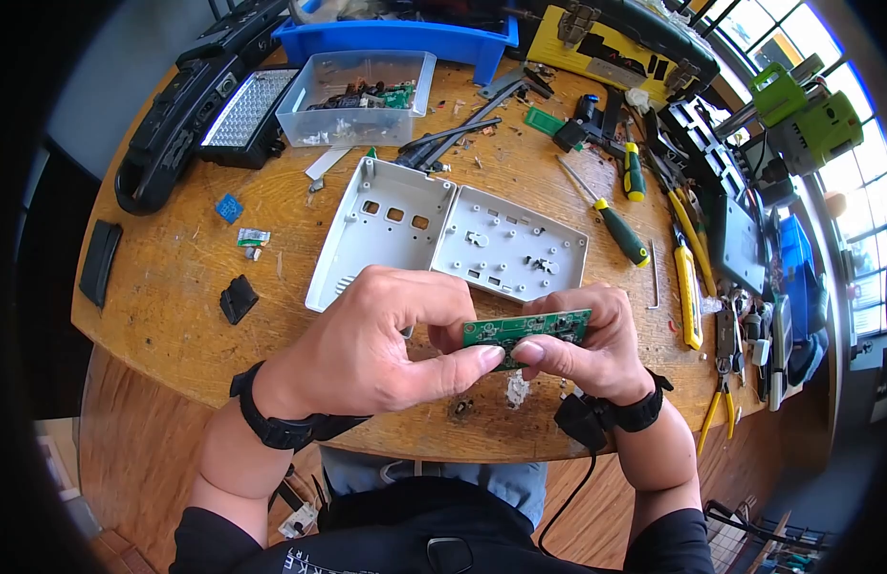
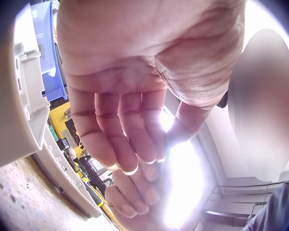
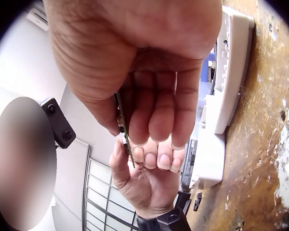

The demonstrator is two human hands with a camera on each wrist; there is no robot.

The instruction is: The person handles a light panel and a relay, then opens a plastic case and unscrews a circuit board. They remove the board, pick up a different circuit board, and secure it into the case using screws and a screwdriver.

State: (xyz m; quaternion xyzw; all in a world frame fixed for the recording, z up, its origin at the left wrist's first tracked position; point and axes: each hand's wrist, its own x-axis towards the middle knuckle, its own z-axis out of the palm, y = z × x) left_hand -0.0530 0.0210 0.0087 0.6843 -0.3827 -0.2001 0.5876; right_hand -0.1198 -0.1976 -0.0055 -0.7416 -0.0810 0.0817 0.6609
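Both hands hold a green circuit board (image 1: 505,330) up in front of the person, above the near part of the table. The left hand (image 1: 395,340) pinches its left end, thumb on the near face and fingers behind. At the other end the right hand (image 1: 596,349) grips it the same way, the two thumb tips close together at the lower edge. Seen edge-on in the right wrist view, the board (image 3: 121,115) is thin, with small parts on the thumb side. Just beyond the hands lies an opened light-grey plastic housing (image 1: 520,239), its two halves side by side with posts and cutouts inside.
A clear bin (image 1: 357,129) of scrap parts stands behind the housing, near a blue tray (image 1: 395,38). Screwdrivers (image 1: 620,230), a yellow cutter knife (image 1: 689,292) and pliers (image 1: 721,407) lie to the right. Black scraps (image 1: 239,299) lie at left; a black device (image 1: 582,421) with a cable sits near the right wrist.
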